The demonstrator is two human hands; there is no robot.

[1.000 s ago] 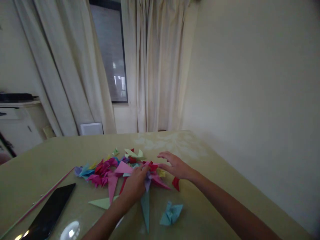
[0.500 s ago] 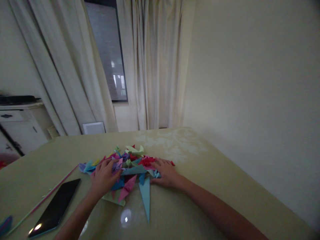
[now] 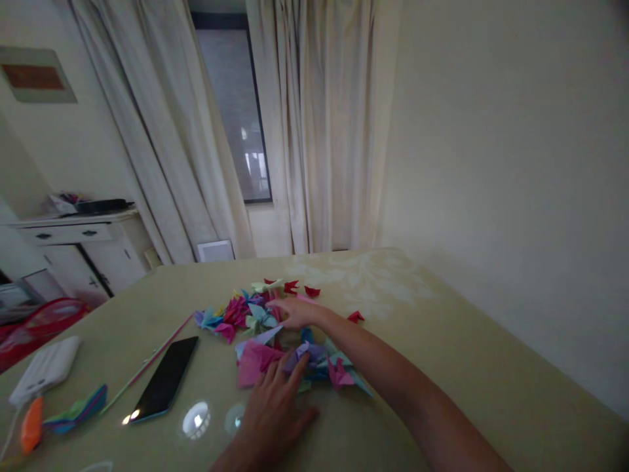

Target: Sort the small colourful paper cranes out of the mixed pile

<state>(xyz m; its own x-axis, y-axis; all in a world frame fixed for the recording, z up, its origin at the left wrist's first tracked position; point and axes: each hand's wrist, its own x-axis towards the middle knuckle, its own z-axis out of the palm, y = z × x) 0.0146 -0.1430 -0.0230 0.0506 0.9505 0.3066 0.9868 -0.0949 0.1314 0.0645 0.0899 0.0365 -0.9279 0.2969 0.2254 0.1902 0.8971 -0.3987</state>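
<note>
Many folded paper pieces lie on the table in two groups, some shaped like origami cranes. My left hand [image 3: 278,400] rests low over the nearer group, fingers spread. Its fingertips touch a purple folded paper [image 3: 303,354] and a pink paper [image 3: 256,362]. A pink origami crane [image 3: 340,375] sits just right of that hand. My right hand [image 3: 297,312] reaches across to the farther group, fingers stretched leftward beside a light blue origami piece [image 3: 261,316]; its fingertips are partly hidden among the papers. Magenta folded paper [image 3: 236,311] lies left of it.
A black phone [image 3: 166,379] and a pink-and-green straw-like stick [image 3: 147,364] lie at left. Farther left are a white device [image 3: 45,370], an orange object [image 3: 32,425] and a colourful feather-like piece [image 3: 78,412]. Single red paper pieces [image 3: 356,317] lie right of the pile.
The single pile has become two groups. My left hand has come nearer and rightward with papers under it; my right hand has moved left into the farther papers. The view has turned left.
</note>
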